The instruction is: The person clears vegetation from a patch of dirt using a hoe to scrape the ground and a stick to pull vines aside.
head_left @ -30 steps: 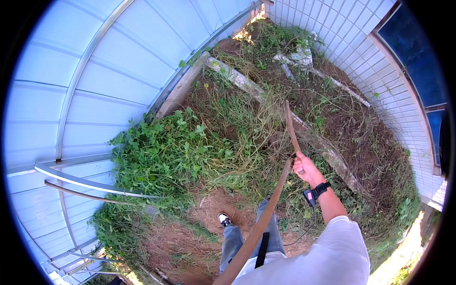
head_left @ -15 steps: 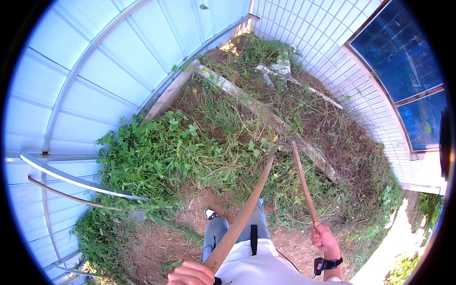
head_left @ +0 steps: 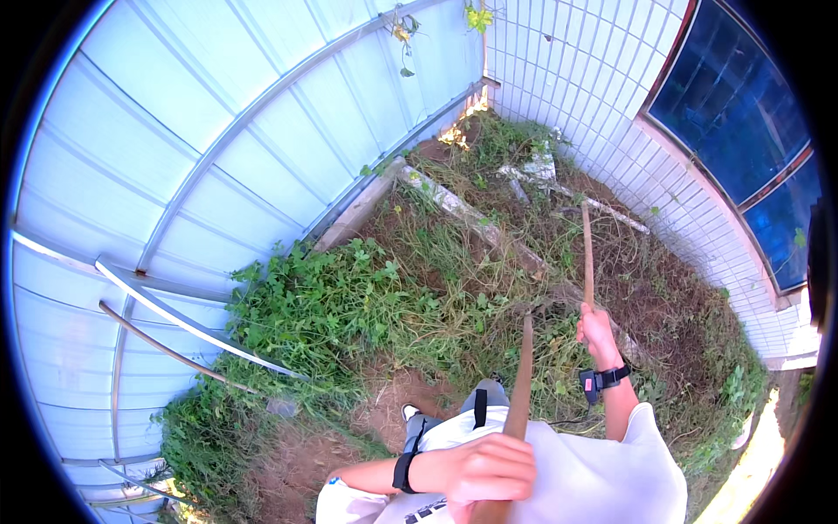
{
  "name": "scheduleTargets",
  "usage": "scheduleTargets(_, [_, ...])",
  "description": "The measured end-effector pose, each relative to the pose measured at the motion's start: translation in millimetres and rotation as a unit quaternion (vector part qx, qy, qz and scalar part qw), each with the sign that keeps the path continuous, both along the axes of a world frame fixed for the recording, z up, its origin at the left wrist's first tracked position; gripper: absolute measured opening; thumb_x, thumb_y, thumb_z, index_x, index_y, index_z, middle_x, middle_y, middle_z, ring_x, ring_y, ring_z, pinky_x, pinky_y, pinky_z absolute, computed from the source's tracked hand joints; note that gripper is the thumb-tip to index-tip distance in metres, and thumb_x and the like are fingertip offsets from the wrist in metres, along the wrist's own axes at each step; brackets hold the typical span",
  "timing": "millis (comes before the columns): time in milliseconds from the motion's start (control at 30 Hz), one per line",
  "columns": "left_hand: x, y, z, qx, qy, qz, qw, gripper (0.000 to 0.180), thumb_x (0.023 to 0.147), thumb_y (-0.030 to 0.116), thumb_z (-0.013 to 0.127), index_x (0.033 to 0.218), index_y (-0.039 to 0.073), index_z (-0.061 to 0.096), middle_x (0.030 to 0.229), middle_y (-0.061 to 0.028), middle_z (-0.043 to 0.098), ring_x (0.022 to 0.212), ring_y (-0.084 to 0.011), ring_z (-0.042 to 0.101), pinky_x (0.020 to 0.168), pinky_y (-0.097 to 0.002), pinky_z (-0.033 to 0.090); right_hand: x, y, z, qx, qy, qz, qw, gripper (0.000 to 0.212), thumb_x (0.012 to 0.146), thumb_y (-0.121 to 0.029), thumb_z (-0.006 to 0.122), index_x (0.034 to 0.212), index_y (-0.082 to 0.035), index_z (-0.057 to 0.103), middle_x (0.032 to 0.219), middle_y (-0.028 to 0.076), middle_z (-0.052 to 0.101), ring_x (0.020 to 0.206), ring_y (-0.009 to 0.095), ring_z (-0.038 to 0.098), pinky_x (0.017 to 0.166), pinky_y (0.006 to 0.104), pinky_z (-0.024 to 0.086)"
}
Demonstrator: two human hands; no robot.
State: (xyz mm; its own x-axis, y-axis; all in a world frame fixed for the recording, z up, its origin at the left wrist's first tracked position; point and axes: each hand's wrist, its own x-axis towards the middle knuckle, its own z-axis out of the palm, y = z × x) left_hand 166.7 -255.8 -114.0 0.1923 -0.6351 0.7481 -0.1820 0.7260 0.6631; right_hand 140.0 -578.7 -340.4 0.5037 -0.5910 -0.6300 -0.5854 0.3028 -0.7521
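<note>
My left hand (head_left: pixel 493 470) is wrapped around a long, thick wooden handle (head_left: pixel 520 389) that slants away from my body. The far end of this handle reaches the tangled weeds (head_left: pixel 441 301), where any tool head is hard to make out. My right hand (head_left: pixel 596 330), farther forward, is closed around a thinner wooden handle (head_left: pixel 588 253). It points ahead over the dried stems; a thin dark piece seems to stick out leftward at its tip, too small to name surely. The two handles stand apart.
Pale metal panels (head_left: pixel 209 131) rise on the left and a white tiled wall (head_left: pixel 585 79) with a blue window (head_left: pixel 733 113) on the right. A whitish beam (head_left: pixel 463 211) crosses the weeds. A curved metal strip (head_left: pixel 196 325) juts in at left, above bare soil (head_left: pixel 297 463).
My right hand has moved forward, carrying the thin handle's tip farther out. My left hand has shifted rightward with the thick handle, which now stands more upright in view. The whole view has shifted.
</note>
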Motion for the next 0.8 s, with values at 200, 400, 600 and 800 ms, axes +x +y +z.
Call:
scheduleTargets(200, [-1.5, -61.8, 67.4, 0.019, -0.234, -0.023, 0.972, 0.061, 0.082, 0.065, 0.048, 0.096, 0.007, 0.060, 0.077, -0.0082, 0.051, 0.073, -0.0268, 0.053, 0.071, -0.0420, 0.041, -4.3, 32.1, 11.1, 0.089, 0.000, 0.125, 0.988, 0.033, 0.097, -0.034, 0.053, 0.077, -0.009, 0.049, 0.060, -0.003, 0.044, 0.044, 0.006, 0.038, 0.038, 0.0225, 0.034])
scheduleTargets(400, [-37.8, -81.6, 90.9, -0.047, -0.099, -0.024, 0.994, 0.047, 0.080, 0.038, 0.064, 0.109, 0.002, 0.057, 0.078, -0.0075, 0.048, 0.066, -0.0270, 0.051, 0.061, -0.0381, 0.038, -36.3, 79.6, -29.7, 0.164, 0.012, 0.162, 0.973, 0.034, 0.098, -0.033, 0.053, 0.077, -0.006, 0.050, 0.061, -0.002, 0.046, 0.043, 0.007, 0.038, 0.038, 0.0231, 0.032])
scheduleTargets(600, [-34.9, -65.4, 150.8, -0.032, -0.180, -0.069, 0.981, 0.047, 0.083, 0.049, 0.057, 0.111, 0.012, 0.061, 0.078, -0.0075, 0.051, 0.073, -0.0234, 0.055, 0.069, -0.0418, 0.041, -74.3, 105.8, -72.0, -0.003, 0.120, 0.295, 0.948, 0.035, 0.096, -0.027, 0.054, 0.068, -0.005, 0.050, 0.055, 0.001, 0.048, 0.039, 0.012, 0.042, 0.036, 0.0276, 0.032])
scheduleTargets(800, [-86.1, -62.6, 115.9, -0.091, -0.068, 0.080, 0.990, 0.023, 0.073, 0.028, 0.064, 0.082, 0.011, 0.054, 0.066, -0.0044, 0.047, 0.054, -0.0227, 0.050, 0.053, -0.0370, 0.037, -128.5, 101.8, -89.6, 0.198, 0.092, 0.144, 0.965, 0.038, 0.096, -0.020, 0.053, 0.062, -0.004, 0.047, 0.054, 0.005, 0.047, 0.038, 0.013, 0.041, 0.035, 0.0284, 0.030])
